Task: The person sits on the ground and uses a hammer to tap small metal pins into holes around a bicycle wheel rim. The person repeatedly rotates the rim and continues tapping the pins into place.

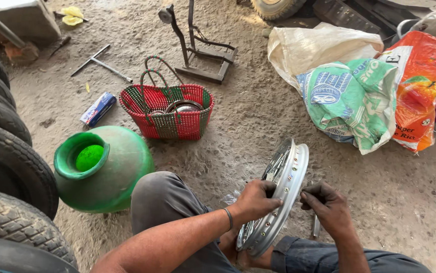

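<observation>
A chrome spoked wheel rim [288, 174] stands on edge on the dirt floor between my knees. My left hand [256, 199], with a dark band at the wrist, grips the rim's outer band from the left. My right hand [329, 208] is at the rim's right side, fingertips pinched together on a small part against the rim; the part is too small to identify. A thin metal rod [315, 227] shows just below that hand. The lower end of the rim rests near my foot [246, 257].
A green plastic pot [119, 172] stands left of my knee, with a red and green woven basket [170, 114] behind it. Tyres [3, 167] line the left edge. Printed sacks [359, 96], a metal stand [200, 55], a T-wrench [99, 63] and a small blue box [97, 108] lie further off.
</observation>
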A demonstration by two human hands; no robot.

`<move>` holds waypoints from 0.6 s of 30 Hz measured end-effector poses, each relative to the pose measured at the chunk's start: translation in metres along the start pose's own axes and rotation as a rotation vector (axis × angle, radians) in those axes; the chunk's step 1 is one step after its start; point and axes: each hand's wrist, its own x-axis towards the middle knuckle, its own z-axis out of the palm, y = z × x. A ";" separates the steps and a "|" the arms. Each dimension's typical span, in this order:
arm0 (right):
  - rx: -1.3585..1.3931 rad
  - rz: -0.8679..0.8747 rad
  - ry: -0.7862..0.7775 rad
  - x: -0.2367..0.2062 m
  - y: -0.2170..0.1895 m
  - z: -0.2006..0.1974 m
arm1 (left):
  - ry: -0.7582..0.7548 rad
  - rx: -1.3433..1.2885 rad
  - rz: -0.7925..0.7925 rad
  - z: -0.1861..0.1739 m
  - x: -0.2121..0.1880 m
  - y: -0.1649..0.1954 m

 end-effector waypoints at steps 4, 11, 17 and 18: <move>-0.263 -0.083 -0.095 0.000 -0.007 -0.011 | -0.037 0.044 0.063 0.003 -0.005 0.003; -0.107 -0.028 -0.054 -0.010 0.002 0.011 | 0.051 -0.013 0.077 -0.003 -0.003 0.003; -0.069 0.096 -0.051 -0.027 0.027 0.026 | 0.017 0.016 0.017 -0.005 -0.002 0.007; -0.098 0.111 -0.074 -0.028 0.030 0.026 | 0.026 0.023 0.010 -0.004 -0.002 0.007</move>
